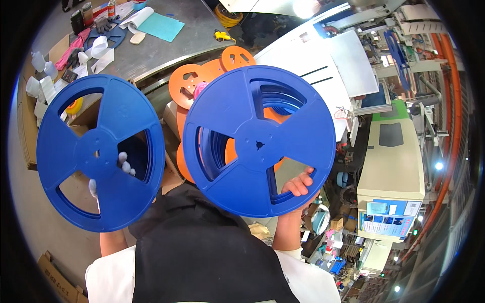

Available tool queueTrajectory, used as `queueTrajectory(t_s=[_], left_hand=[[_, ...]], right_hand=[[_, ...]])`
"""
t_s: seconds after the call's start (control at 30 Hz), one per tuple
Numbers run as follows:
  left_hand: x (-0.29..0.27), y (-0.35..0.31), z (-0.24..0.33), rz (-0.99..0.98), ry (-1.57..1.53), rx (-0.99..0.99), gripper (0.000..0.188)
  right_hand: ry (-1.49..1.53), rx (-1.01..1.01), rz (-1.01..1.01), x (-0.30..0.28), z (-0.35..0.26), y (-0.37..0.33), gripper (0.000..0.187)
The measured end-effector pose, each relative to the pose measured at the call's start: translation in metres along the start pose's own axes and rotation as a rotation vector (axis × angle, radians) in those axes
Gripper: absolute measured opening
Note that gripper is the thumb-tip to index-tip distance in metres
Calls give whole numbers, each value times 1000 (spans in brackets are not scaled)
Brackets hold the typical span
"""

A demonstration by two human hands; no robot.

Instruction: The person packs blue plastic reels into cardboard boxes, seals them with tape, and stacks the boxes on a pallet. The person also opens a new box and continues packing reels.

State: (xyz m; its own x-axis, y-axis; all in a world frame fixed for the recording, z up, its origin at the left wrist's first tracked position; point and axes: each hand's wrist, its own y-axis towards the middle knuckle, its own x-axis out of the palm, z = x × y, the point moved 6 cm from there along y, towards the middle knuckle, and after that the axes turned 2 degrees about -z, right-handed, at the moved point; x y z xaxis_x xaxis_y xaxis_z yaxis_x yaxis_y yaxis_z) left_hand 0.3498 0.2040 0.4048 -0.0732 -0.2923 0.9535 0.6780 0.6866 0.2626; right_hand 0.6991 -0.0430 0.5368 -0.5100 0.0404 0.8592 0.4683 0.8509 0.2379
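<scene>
My left hand (124, 164) grips a blue reel (120, 117) from behind. Its pale, whitish-covered fingertips curl through one of the reel's cut-outs, and another pale tip shows in the lower cut-out. At the right, my right hand (299, 184) holds a stack of blue reels (222, 111). Its bare fingers hook over the edge of the lower-right cut-out, and several nested rims show through the upper opening. Both loads are raised in front of my body, their flat faces upward. The reels cover most of both palms. Several orange reels (183, 81) lie behind the right stack.
A grey worktable (194, 38) at the far left carries a turquoise sheet (160, 27), a dark blue reel and cans. Cardboard (31, 116) stands at the left. White panels (308, 60) lie far right of centre; a beige machine (389, 166) with a green top stands at right.
</scene>
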Motion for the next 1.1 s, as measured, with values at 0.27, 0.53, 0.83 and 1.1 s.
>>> queueTrajectory(t_s=[0.27,0.53,0.83,1.1], left_hand=[[15,1,-28,542,240,-223,65],[29,22,-58,500,553,-211,57],[23,53,-113,365,404,-303,111],[38,58,-131,359,-90,-520,59]], right_hand=[[-39,24,23,1,5,8,50],[-333,-25,77,2,5,6,58],[-795,226,242,59,77,26,67],[-838,288,142,79,120,31,74]])
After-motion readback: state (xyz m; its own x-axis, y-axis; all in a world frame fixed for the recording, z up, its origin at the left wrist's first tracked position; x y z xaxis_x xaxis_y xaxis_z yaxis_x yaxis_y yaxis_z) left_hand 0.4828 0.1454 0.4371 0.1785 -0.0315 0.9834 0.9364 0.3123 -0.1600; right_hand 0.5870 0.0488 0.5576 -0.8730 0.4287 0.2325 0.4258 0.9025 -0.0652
